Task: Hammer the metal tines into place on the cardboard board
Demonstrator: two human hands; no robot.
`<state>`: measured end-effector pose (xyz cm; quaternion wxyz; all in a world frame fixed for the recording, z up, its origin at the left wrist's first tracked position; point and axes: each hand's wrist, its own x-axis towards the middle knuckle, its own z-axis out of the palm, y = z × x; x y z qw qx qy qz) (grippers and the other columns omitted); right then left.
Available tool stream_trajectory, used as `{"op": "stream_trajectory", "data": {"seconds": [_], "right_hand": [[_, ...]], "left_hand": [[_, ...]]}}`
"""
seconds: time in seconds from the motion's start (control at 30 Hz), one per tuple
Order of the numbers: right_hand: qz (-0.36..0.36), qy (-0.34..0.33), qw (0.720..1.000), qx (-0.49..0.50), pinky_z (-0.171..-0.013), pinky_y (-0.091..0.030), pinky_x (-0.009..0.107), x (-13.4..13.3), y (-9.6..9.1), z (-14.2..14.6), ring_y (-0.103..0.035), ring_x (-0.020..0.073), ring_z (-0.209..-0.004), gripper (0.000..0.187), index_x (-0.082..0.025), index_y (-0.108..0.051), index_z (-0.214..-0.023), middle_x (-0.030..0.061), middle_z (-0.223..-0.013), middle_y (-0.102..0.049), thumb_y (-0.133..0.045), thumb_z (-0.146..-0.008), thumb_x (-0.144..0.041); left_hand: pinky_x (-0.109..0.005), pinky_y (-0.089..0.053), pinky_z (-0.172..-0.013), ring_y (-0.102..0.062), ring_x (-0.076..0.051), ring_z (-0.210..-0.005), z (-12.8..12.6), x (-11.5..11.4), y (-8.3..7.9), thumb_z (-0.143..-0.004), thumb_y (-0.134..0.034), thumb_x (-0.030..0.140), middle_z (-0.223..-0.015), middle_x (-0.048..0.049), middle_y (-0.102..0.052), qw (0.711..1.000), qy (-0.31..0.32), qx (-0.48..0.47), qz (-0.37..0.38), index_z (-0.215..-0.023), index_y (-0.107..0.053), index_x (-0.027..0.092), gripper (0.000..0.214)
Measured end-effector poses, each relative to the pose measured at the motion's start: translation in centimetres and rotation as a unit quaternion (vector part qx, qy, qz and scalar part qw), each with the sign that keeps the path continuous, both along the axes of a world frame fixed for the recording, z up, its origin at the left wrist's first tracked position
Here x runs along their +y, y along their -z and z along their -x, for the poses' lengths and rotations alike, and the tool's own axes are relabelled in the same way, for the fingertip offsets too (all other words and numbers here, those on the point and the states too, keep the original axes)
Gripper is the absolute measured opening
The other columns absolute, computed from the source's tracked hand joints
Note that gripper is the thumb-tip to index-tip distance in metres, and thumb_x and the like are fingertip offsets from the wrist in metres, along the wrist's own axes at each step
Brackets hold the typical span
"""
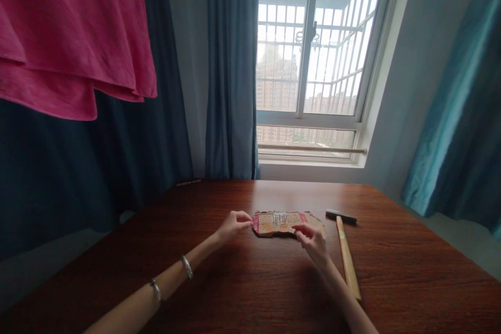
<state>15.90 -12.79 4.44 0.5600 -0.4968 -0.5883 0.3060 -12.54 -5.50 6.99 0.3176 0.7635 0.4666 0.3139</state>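
A flat, ragged-edged piece of cardboard lies on the brown wooden table. It has a speckled tan and orange pattern, with pink bands near its ends. Several thin dark nails stand up in a row from its middle. My left hand is closed at the cardboard's left edge, thumb and fingertips pinched on it. Over the right part of the cardboard is my right hand, its thumb and forefinger pinched together. Whatever may be between those fingertips is too small to make out.
A hammer with a dark head and wooden handle lies right of the cardboard, beside my right forearm. Beyond the table stand a barred window and blue curtains. A pink cloth hangs at upper left.
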Motion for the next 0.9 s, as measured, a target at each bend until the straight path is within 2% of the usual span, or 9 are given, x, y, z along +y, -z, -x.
{"op": "stream_trajectory", "data": {"seconds": [0.07,0.13,0.23,0.33,0.57,0.83,0.9], "right_hand": [[0.045,-0.08,0.995,0.026,-0.041,-0.038,0.022,-0.2,0.4,1.5,-0.051,0.0117,-0.048,0.023,-0.017,-0.073,-0.081,0.0002,-0.057,-0.062,-0.065,-0.07,-0.036],[0.078,-0.127,0.988,0.048,-0.038,-0.037,0.02,-0.4,0.6,2.4,-0.049,0.0098,-0.044,0.029,-0.017,-0.073,-0.082,-0.0015,-0.054,-0.059,-0.068,-0.068,-0.041],[0.102,-0.151,0.981,0.059,-0.039,-0.037,0.02,-0.6,0.4,2.7,-0.049,0.009,-0.044,0.032,-0.015,-0.074,-0.079,-0.001,-0.053,-0.059,-0.07,-0.066,-0.044],[0.112,-0.163,0.978,0.063,-0.04,-0.038,0.019,-0.8,0.2,2.7,-0.051,0.0092,-0.046,0.032,-0.014,-0.074,-0.079,0.0007,-0.054,-0.061,-0.071,-0.066,-0.043],[0.093,-0.155,0.981,0.073,-0.038,-0.037,0.02,-0.3,0.8,3.1,-0.048,0.0092,-0.043,0.033,-0.014,-0.074,-0.077,0.0002,-0.053,-0.06,-0.073,-0.063,-0.044],[0.072,-0.097,0.99,0.074,-0.042,-0.04,0.02,0.5,1.3,1.9,-0.055,0.0124,-0.051,0.032,-0.014,-0.07,-0.073,0.0018,-0.057,-0.063,-0.071,-0.066,-0.045],[0.062,-0.067,0.993,0.074,-0.043,-0.042,0.021,0.9,1.5,1.1,-0.057,0.0143,-0.055,0.034,-0.014,-0.068,-0.076,0.0029,-0.061,-0.064,-0.068,-0.068,-0.047]], "left_hand": [[-0.029,-0.048,-0.074,-0.062,-0.021,-0.081,-2.7,-1.7,0.9,-0.068,-0.063,0.042,-0.086,-0.0072,-0.069,0.999,0.034,-0.023,0.016,-0.072,-0.071,0.015,0.029],[-0.028,-0.048,-0.073,-0.061,-0.02,-0.08,-4.7,-3.1,1.8,-0.068,-0.064,0.042,-0.081,-0.0069,-0.068,0.997,0.062,-0.041,0.021,-0.069,-0.072,0.016,0.026],[-0.028,-0.047,-0.07,-0.06,-0.019,-0.074,-6.6,-4.1,2.8,-0.068,-0.065,0.042,-0.076,-0.0062,-0.068,0.995,0.066,-0.065,0.034,-0.071,-0.072,0.016,0.027],[-0.026,-0.044,-0.063,-0.058,-0.016,-0.067,-7.4,-4.2,3.2,-0.069,-0.064,0.043,-0.07,-0.005,-0.066,0.993,0.055,-0.083,0.058,-0.074,-0.072,0.013,0.032],[-0.023,-0.041,-0.061,-0.057,-0.015,-0.067,-8.0,-4.1,2.7,-0.07,-0.065,0.043,-0.069,-0.0046,-0.067,0.991,0.073,-0.097,0.049,-0.072,-0.073,0.012,0.032],[-0.024,-0.043,-0.066,-0.059,-0.016,-0.072,-9.8,-3.5,2.8,-0.073,-0.063,0.04,-0.073,-0.0049,-0.068,0.988,0.101,-0.115,0.006,-0.072,-0.073,0.013,0.028],[-0.024,-0.043,-0.063,-0.059,-0.016,-0.07,-10.0,-2.9,2.5,-0.072,-0.064,0.041,-0.074,-0.0056,-0.068,0.989,0.076,-0.13,-0.01,-0.073,-0.072,0.013,0.029]]}}
